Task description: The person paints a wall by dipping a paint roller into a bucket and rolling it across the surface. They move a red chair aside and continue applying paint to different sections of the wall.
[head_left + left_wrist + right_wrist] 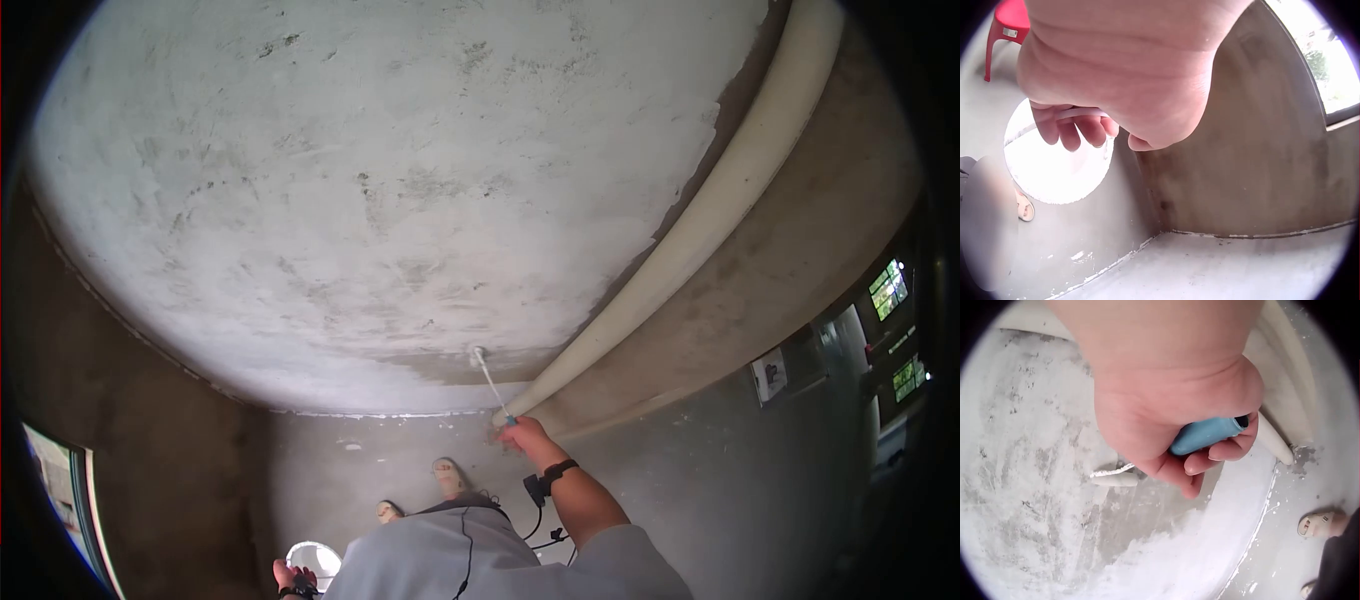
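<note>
My right hand [528,438] grips the blue handle [1207,434] of a small paint roller, its fingers curled round it in the right wrist view. The white roller head [1115,480] lies against the wall [400,200], beside a grey patch low on it. White coating covers most of the wall around that patch. Down at the left, my left hand [290,575] holds a round white bucket [1060,165] by its thin handle [1079,112], the fingers curled under it. The bucket's inside is too bright to make out.
A thick cream pipe [690,240] runs down beside the coated wall to the floor [680,490]. My sandalled feet [448,478] stand near the wall's base. A red stool [1010,22] and a window [1329,62] show in the left wrist view.
</note>
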### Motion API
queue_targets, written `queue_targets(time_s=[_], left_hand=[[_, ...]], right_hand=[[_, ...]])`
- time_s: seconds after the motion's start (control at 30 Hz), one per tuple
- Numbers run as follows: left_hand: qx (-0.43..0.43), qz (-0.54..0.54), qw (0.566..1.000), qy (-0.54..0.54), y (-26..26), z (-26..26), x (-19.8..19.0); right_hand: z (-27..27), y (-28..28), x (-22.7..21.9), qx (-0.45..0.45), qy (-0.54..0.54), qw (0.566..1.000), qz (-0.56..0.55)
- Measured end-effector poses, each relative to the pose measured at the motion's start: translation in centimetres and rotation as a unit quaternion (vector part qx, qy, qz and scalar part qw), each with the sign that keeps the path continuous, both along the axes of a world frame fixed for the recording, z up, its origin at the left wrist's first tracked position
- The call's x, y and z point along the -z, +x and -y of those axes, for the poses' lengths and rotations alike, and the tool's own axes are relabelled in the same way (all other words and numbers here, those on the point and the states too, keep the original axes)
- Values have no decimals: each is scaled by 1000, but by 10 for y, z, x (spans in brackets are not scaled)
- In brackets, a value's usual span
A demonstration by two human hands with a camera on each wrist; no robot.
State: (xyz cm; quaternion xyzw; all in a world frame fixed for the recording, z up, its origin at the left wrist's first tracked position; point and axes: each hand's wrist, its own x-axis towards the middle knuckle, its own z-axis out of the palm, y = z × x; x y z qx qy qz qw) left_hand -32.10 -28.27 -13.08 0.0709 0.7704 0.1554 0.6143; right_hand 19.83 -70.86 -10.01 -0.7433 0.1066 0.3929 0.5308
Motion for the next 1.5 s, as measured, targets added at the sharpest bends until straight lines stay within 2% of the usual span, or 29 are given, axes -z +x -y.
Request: queue_targets(time_s=[0.07,0.1,0.17,0.23,0.37,0.43,0.5,0.53,0.6,0.67,0.77,0.8,0.9,1.03,1.07,1.1,1.17,1.33,1.4,1.43,1.5], left_hand=[[14,22,1000,1,-10,-19,39],[34,29,999,-6,-10,-27,46],[38,27,999,-19,-3,-38,56],[65,36,997,-20,3,-50,76],[74,19,997,3,36,-67,64],[76,33,996,17,36,-74,69],[187,72,979,39,25,-89,97],[243,82,965,53,23,-105,97],[265,92,957,76,21,-109,96],[289,80,953,43,12,-134,102],[297,86,948,71,29,-173,124],[296,88,948,80,38,-186,132],[288,78,950,91,37,-201,152],[243,36,966,76,-47,-166,185],[233,24,970,70,-61,-143,163],[169,-16,984,59,-61,-125,142],[146,-29,987,56,-60,-110,101],[41,-12,999,13,-86,-111,116],[34,-4,999,14,-94,-104,101],[8,3,1000,-12,-86,-98,75],[-4,-5,1000,-28,-91,-99,73]], right_hand=[[20,-15,-14,120,53,991,0],[25,-22,-18,120,51,991,2],[34,-32,-30,213,80,974,0],[40,-41,-38,209,86,974,10],[34,-69,-44,197,97,974,45],[26,-86,-44,202,93,973,60],[18,-95,-45,198,103,972,79],[14,-103,-43,198,114,970,82],[7,-111,-34,204,123,969,71],[3,-122,-30,205,139,965,81],[-22,-149,-69,221,129,961,106],[-32,-152,-80,241,105,957,122],[-35,-152,-47,233,116,956,136],[-39,-152,-30,190,107,968,123],[-39,-142,-26,169,112,974,97],[-37,-138,-21,152,113,979,69],[-52,-136,-39,143,91,982,79],[-65,-103,-18,77,26,996,45],[-72,-88,-8,47,-7,998,41],[-77,-81,-3,35,-19,998,40],[-91,-67,-2,8,-63,997,50]])
